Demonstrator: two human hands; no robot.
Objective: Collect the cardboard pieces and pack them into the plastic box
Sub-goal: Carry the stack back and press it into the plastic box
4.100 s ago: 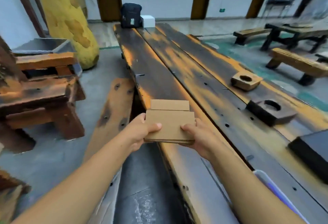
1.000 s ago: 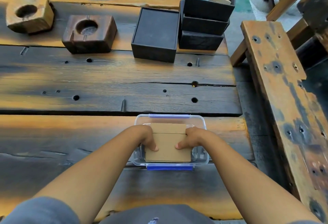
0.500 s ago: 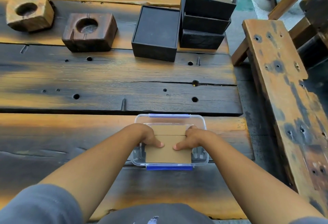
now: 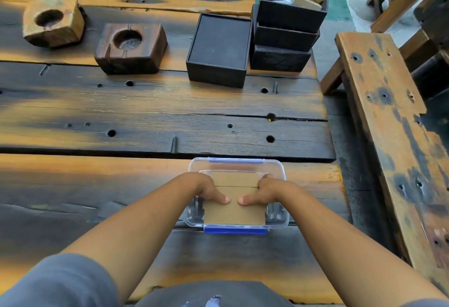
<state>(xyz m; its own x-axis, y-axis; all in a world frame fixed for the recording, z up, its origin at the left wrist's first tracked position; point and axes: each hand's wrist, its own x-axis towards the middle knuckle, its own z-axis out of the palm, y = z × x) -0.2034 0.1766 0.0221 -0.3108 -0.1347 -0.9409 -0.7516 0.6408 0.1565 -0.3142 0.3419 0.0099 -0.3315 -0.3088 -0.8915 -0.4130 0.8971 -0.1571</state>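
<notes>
A clear plastic box (image 4: 279,168) with blue clips stands on the wooden table near its front right edge. A stack of brown cardboard pieces (image 4: 234,213) lies inside the box, its top level with the rim. My left hand (image 4: 209,190) grips the stack's left side and my right hand (image 4: 263,191) grips its right side. Both thumbs press flat on the top piece, their tips almost touching at the middle. The fingers are hidden below the stack.
Further back on the table (image 4: 145,112) stand two wooden blocks with round hollows (image 4: 52,22) (image 4: 130,49), a black square box (image 4: 218,50) and stacked black trays (image 4: 286,32) holding small items. A worn wooden bench (image 4: 388,124) runs along the right.
Four seconds ago I held the stack in the air over another part of the table. Within the last second, my thumbs slid inward across the top piece while the stack stayed in the box.
</notes>
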